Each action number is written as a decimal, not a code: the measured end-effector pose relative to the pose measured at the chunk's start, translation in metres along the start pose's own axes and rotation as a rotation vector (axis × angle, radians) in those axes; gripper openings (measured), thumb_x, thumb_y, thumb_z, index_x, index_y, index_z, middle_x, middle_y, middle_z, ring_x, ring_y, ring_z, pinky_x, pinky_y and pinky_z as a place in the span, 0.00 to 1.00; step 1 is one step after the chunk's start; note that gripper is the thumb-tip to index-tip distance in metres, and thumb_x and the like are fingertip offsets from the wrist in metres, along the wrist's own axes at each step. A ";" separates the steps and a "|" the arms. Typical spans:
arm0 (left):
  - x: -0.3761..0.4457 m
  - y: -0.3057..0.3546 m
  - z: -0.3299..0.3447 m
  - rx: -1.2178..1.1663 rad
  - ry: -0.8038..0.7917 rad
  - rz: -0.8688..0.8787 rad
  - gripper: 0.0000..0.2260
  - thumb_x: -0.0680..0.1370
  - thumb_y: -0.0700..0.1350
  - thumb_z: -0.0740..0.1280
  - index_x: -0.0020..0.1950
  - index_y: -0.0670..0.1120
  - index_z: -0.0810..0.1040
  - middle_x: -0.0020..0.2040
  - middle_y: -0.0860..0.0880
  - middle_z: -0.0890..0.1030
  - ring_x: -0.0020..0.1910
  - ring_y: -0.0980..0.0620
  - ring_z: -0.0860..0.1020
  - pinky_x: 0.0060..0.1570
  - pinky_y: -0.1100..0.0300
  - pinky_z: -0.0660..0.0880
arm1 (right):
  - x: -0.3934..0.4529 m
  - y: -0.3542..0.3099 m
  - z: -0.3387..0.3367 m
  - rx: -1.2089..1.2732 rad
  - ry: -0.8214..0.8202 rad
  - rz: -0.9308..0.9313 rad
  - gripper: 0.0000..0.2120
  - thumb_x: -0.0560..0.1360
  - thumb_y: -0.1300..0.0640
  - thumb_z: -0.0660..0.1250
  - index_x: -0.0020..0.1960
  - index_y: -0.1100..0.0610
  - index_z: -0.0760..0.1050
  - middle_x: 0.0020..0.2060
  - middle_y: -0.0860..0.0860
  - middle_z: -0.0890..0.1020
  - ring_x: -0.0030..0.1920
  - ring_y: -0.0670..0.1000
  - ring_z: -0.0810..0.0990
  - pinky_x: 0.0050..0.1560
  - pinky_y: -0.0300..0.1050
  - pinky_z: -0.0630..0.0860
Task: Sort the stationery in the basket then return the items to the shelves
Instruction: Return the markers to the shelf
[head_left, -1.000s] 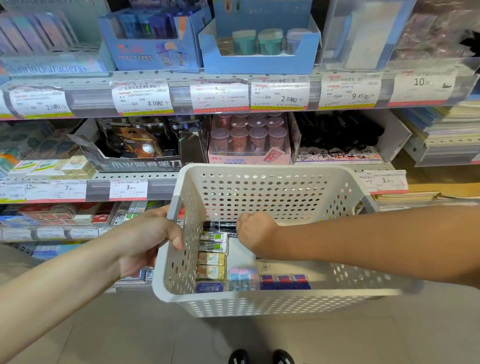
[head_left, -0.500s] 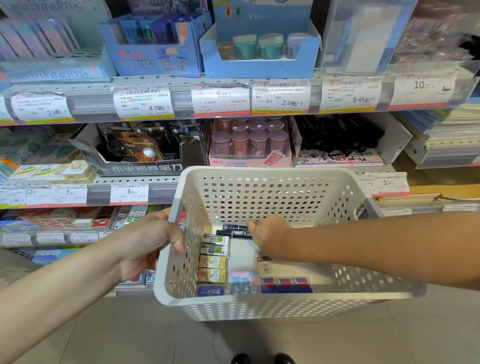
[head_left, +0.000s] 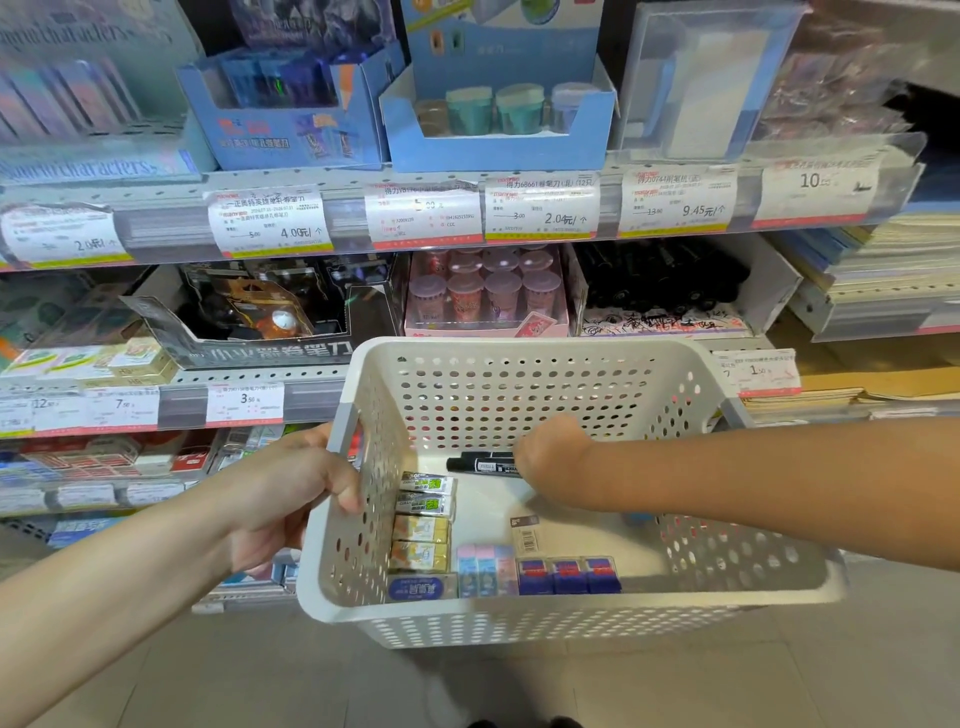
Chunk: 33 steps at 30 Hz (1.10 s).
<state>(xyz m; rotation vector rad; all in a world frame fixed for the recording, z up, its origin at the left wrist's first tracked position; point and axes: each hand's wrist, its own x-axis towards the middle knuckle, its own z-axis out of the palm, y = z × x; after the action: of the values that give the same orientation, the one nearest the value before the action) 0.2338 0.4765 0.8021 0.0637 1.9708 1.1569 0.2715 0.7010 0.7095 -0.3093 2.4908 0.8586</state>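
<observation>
Head view: shelves (head_left: 270, 223) of priced stationery fill the background, with the white basket (head_left: 519, 618) held in front of them, so returns should be a short reach. Left hand (head_left: 291, 493) clamps the basket's left rim — fingers curled over the wall to steady it. Right hand (head_left: 545, 452) reaches inside, closed on black markers (head_left: 480, 462) at the far end. Erasers (head_left: 421, 530) lie in rows along the left and near walls — apparently sorted already.

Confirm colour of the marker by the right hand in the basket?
Black, with a white label band: the marker lies at the basket's far end, head view.
</observation>
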 end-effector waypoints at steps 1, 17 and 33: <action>0.001 0.000 0.001 -0.004 -0.001 0.002 0.30 0.54 0.34 0.63 0.57 0.42 0.77 0.41 0.36 0.80 0.42 0.37 0.78 0.54 0.37 0.75 | -0.002 0.002 -0.001 -0.015 -0.006 -0.004 0.13 0.79 0.61 0.59 0.62 0.59 0.71 0.55 0.52 0.77 0.49 0.51 0.74 0.43 0.42 0.70; 0.008 0.010 0.013 -0.036 -0.048 0.030 0.32 0.54 0.33 0.61 0.58 0.42 0.77 0.41 0.35 0.81 0.40 0.37 0.79 0.42 0.48 0.78 | -0.080 0.070 -0.003 0.748 0.220 -0.081 0.09 0.78 0.55 0.58 0.56 0.58 0.69 0.41 0.53 0.75 0.40 0.53 0.72 0.41 0.46 0.71; 0.004 0.010 0.021 -0.072 -0.058 0.045 0.32 0.54 0.33 0.61 0.58 0.43 0.76 0.39 0.37 0.80 0.38 0.39 0.78 0.41 0.50 0.78 | -0.087 0.146 0.031 0.550 0.673 0.423 0.17 0.77 0.56 0.59 0.64 0.59 0.68 0.55 0.58 0.77 0.49 0.60 0.78 0.38 0.48 0.70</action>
<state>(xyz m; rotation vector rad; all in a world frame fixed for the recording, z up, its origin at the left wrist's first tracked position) 0.2424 0.4987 0.8018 0.1029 1.8838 1.2402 0.3049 0.8381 0.8084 0.1609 3.3624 0.1685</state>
